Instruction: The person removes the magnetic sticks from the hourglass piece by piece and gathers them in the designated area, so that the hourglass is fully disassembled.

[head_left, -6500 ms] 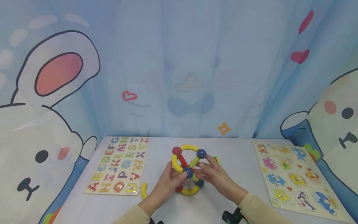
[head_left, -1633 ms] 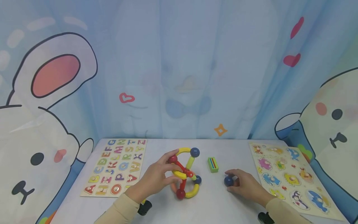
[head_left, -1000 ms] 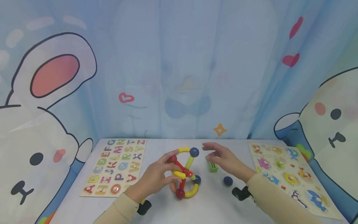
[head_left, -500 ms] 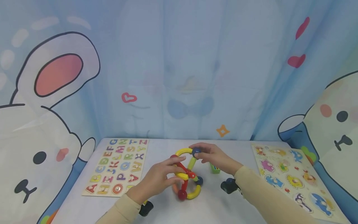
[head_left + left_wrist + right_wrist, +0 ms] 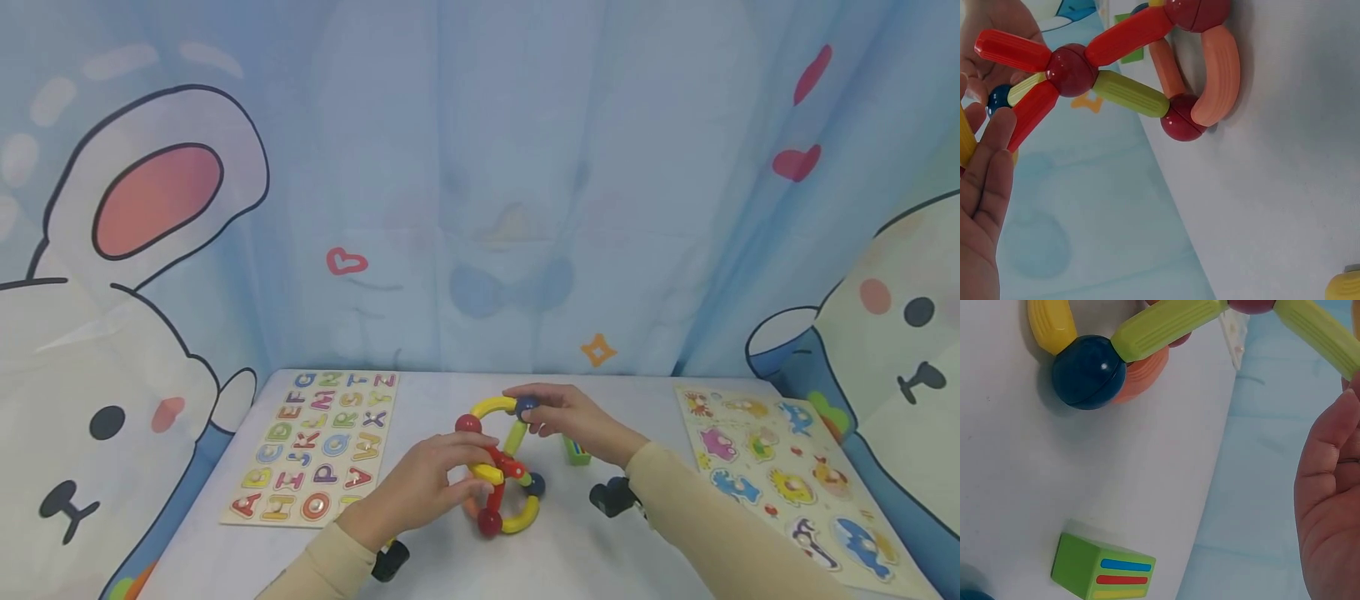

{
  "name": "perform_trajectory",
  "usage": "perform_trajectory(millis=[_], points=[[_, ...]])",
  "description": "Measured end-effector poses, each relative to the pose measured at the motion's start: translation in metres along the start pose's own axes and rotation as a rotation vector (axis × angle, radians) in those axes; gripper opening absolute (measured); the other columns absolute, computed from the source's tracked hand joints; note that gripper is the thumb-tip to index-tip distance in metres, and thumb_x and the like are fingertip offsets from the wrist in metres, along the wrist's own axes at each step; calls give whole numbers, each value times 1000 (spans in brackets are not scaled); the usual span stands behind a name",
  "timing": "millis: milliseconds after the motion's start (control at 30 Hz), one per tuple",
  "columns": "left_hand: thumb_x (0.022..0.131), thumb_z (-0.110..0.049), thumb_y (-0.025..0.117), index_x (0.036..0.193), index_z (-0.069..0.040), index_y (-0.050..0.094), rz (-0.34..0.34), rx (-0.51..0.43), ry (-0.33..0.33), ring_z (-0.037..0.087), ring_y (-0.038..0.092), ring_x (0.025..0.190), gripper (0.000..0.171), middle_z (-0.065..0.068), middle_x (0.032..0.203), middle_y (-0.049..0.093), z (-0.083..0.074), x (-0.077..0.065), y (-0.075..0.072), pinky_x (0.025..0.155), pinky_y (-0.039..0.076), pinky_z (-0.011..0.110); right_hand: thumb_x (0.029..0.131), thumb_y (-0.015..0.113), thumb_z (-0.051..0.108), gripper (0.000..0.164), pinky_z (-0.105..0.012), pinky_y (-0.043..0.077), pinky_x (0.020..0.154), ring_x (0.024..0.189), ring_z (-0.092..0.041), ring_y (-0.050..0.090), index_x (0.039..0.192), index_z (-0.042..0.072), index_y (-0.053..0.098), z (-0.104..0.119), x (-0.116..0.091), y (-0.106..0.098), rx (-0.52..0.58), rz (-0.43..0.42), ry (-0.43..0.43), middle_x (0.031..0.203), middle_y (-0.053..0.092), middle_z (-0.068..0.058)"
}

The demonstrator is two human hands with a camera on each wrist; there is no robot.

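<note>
A magnetic ball-and-rod structure [image 5: 495, 497] stands on the table in two tiers. A red ball [image 5: 1072, 70] at its middle joins red and green rods. My left hand [image 5: 416, 483] holds a yellow curved rod [image 5: 487, 473] on the left side between thumb and fingers. At the upper right, my right hand [image 5: 581, 423] pinches a blue ball [image 5: 527, 407] where an upper yellow curved rod [image 5: 491, 406] meets a green rod [image 5: 515, 437]. Below, the lower ring has a blue ball [image 5: 1088, 372] and an orange curved rod [image 5: 1221, 75]; it rests on the tabletop.
A green block with coloured stripes [image 5: 1104, 569] lies behind the right hand. A loose blue ball [image 5: 974, 595] is partly hidden by the right wrist camera [image 5: 613, 497]. A letter board [image 5: 315, 450] lies left, an animal puzzle board [image 5: 795, 483] right.
My right hand has let go of the loose blue ball on the table, moved left and taken hold of the structure's upper blue ball. My left fingers have slid down off the upper red ball.
</note>
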State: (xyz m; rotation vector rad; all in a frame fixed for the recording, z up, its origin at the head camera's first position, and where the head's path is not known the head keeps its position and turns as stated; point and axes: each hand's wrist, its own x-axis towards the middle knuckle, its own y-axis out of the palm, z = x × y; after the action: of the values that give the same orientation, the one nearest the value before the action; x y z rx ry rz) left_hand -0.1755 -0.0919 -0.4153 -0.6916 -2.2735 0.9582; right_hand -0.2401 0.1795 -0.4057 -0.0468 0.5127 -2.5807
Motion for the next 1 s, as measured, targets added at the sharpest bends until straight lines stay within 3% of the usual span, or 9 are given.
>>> perform_trajectory(millis=[367, 633, 833, 1000], points=[[86, -45, 75, 105, -27, 71, 4, -52, -5, 6, 54, 121, 27, -11, 131, 61, -1, 0, 0, 99, 48, 31, 99, 60, 22, 38, -44, 54, 90, 101, -32, 61, 137, 16, 60, 0, -1, 1, 36, 3, -8, 120, 62, -10], [86, -41, 79, 99, -27, 72, -13, -87, 7, 8, 57, 116, 20, -8, 127, 64, -3, -2, 0, 99, 48, 34, 99, 60, 23, 38, -45, 53, 91, 107, -41, 58, 137, 17, 60, 0, -1, 1, 49, 9, -11, 121, 62, -10], [84, -37, 80, 100, -29, 73, 24, -93, -55, 6, 57, 115, 19, -15, 125, 63, -2, -18, -2, 97, 50, 39, 99, 61, 23, 39, -41, 54, 89, 104, -34, 61, 137, 17, 60, -1, 0, 1, 41, 11, -5, 123, 61, -12], [81, -40, 83, 99, -35, 73, 87, -52, -193, 11, 56, 119, 22, -16, 125, 62, 19, -39, -3, 100, 48, 45, 98, 62, 23, 39, -42, 55, 89, 105, -30, 61, 137, 17, 60, 0, -1, 1, 22, -2, 4, 124, 61, -10]])
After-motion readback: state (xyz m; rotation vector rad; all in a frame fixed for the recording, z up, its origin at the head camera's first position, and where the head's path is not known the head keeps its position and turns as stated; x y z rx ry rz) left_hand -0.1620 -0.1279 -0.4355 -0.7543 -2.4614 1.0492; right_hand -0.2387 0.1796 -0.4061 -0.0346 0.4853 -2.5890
